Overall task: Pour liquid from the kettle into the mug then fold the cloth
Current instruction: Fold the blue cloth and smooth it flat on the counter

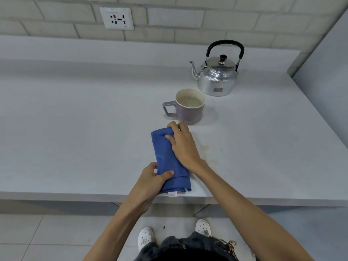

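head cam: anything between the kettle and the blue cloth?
Yes, the mug, holding liquid, stands on the counter between the kettle and the blue cloth, close to the right hand on the cloth's far end. Shown in the head view.

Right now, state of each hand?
Left hand: closed, pinching the near end of the cloth.
Right hand: fingers curled, pressing on the cloth's far end.

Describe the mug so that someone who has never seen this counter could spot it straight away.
Start at the long pale counter under the brick wall. The mug stands near its middle, just in front of the shiny metal kettle and just beyond the blue cloth. It alone is greyish purple, with a square handle pointing left and liquid inside.
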Demonstrator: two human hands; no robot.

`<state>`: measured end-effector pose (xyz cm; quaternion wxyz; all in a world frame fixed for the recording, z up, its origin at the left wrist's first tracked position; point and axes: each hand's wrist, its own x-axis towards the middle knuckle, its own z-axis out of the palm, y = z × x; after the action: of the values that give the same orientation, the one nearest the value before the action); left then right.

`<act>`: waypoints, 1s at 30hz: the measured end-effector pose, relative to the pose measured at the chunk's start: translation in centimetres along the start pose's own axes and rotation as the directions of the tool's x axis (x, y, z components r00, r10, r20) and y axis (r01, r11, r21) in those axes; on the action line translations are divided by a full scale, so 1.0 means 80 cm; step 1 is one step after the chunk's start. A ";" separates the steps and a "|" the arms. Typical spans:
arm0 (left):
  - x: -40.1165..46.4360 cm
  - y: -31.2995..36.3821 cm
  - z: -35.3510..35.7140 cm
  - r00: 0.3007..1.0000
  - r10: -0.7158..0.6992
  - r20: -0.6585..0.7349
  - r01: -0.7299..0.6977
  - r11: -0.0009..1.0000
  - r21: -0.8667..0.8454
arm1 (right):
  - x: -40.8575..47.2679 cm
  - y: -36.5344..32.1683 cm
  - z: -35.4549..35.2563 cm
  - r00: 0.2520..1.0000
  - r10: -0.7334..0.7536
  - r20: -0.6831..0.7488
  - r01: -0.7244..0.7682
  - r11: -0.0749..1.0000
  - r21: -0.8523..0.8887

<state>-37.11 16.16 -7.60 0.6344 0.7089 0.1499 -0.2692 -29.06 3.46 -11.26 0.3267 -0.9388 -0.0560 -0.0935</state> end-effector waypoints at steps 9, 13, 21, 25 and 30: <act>-0.003 0.002 -0.038 0.879 0.377 -0.293 -0.119 0.768 0.629 | -0.010 -0.021 0.026 0.998 -0.022 -0.063 0.009 0.979 -0.203; 0.031 0.013 -0.055 0.735 0.602 -0.310 -0.224 0.649 0.727 | -0.031 -0.031 0.058 0.995 0.011 0.102 0.011 0.977 -0.214; 0.107 0.013 -0.036 0.735 0.674 -0.069 -0.393 0.507 0.767 | -0.073 -0.013 0.042 0.990 -0.078 0.116 0.102 0.970 -0.221; 0.119 0.006 -0.022 0.732 0.681 -0.029 -0.383 0.446 0.809 | -0.090 0.015 0.016 0.984 -0.083 0.158 0.120 0.962 -0.246; 0.123 -0.007 -0.018 0.731 0.682 0.001 -0.357 0.382 0.852 | -0.070 0.066 -0.019 0.987 -0.027 0.158 0.075 0.949 -0.307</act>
<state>-29.15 16.40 -13.63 0.2521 0.9600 -0.1143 0.0432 -33.85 -1.85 -14.45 0.1667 -0.9812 -0.0895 -0.0378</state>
